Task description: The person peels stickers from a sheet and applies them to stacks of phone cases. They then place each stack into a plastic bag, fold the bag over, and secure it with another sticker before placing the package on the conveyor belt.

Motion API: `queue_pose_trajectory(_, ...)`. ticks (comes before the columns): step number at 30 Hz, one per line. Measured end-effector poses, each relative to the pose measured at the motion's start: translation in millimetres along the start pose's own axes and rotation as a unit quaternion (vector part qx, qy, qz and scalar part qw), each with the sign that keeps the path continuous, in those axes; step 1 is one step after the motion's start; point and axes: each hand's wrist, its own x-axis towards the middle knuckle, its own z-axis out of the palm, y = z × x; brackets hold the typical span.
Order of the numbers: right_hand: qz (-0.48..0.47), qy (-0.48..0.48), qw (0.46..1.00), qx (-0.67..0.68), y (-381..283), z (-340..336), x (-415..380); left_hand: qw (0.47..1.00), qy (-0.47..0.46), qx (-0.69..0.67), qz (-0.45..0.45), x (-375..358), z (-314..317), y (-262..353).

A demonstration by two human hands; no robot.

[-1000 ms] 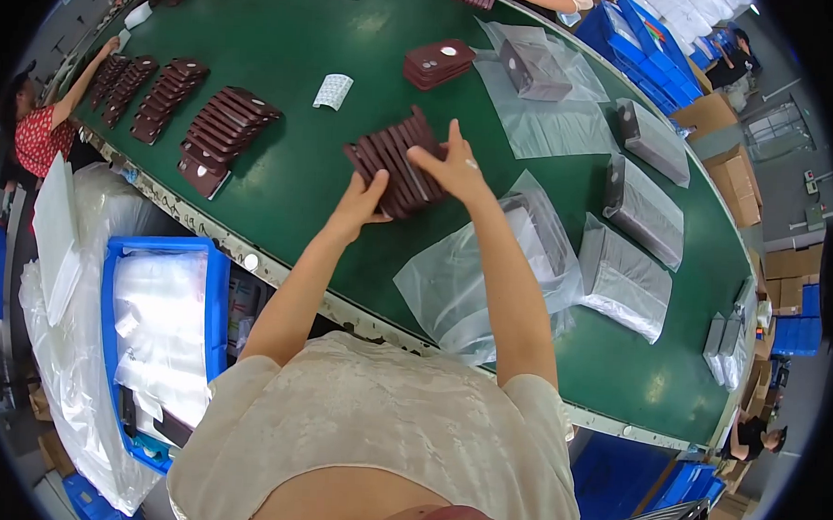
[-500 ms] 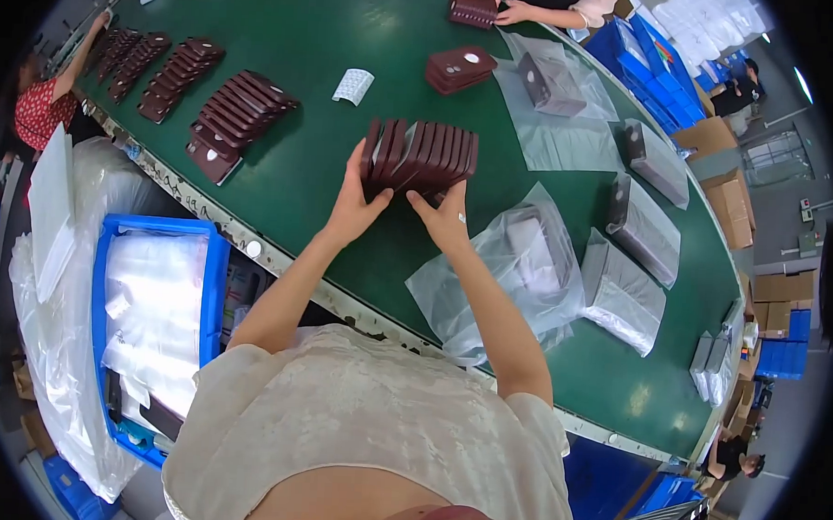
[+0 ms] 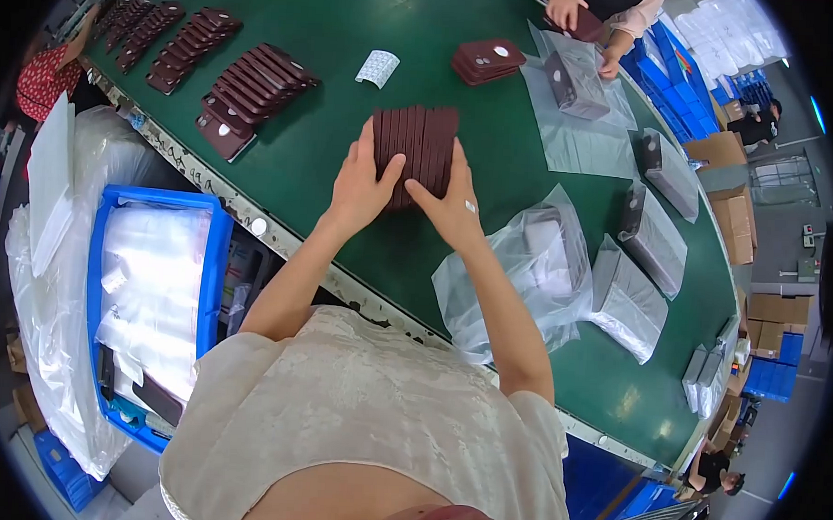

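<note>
Both hands clasping dark brown cases, blue bin holding clear plastic bags

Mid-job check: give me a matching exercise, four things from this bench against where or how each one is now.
Things:
1. maroon stack
2. white sheet
3. blue bin
4. loose plastic bag

Places and states:
A. off the near edge of the green table, toward the left
B. clear and crumpled, on the near side of the table
C. held between the left hand and the right hand
D. on the table, beyond the hands

Right pairs: 1-C, 2-D, 3-A, 4-B
</note>
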Motion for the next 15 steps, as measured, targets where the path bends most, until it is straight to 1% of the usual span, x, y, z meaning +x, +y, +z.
queue_pose_trajectory(1,-0.051,0.027,0.997,0.052,-2,-2,0,0.998,0.029,-0.015,0.06,0,-1,3)
queue_pose_trajectory(2,-0.046,0.026,0.997,0.053,-1,1,-2,0.998,0.025,-0.015,0.056,-1,3,-1)
queue_pose_trajectory(4,-0.023,0.075,0.991,0.105,0,9,-14,0.977,0.004,-0.194,0.086,-11,15,-12)
queue_pose_trajectory(5,-0.019,0.102,0.986,0.13,-1,12,-16,0.953,-0.002,-0.282,0.106,-12,21,-16)
queue_pose_trajectory(6,-0.021,0.103,0.986,0.13,3,16,-18,0.953,-0.001,-0.282,0.108,-14,29,-21)
queue_pose_trajectory(9,-0.022,0.091,0.99,0.105,26,29,-21,0.97,0.004,-0.227,0.088,-21,51,-35)
queue_pose_trajectory(10,-0.019,0.09,0.99,0.106,19,24,-22,0.97,0.003,-0.226,0.085,-25,42,-26)
queue_pose_trajectory(11,-0.033,0.087,0.996,0.002,4,13,-23,0.985,-0.014,-0.165,0.052,-29,22,-6)
queue_pose_trajectory(12,-0.05,0.085,0.99,-0.1,-10,0,-20,0.994,-0.031,-0.101,0.021,-29,2,15)
queue_pose_trajectory(13,-0.066,0.08,0.974,-0.203,-16,-7,-19,0.998,-0.048,-0.038,-0.01,-29,-6,24)
queue_pose_trajectory(14,-0.064,0.079,0.974,-0.202,-10,-8,-18,0.998,-0.05,-0.037,-0.012,-25,-5,22)
queue_pose_trajectory(15,-0.012,0.051,0.981,-0.189,-2,-5,-15,0.994,-0.09,0.001,-0.062,-16,-3,17)
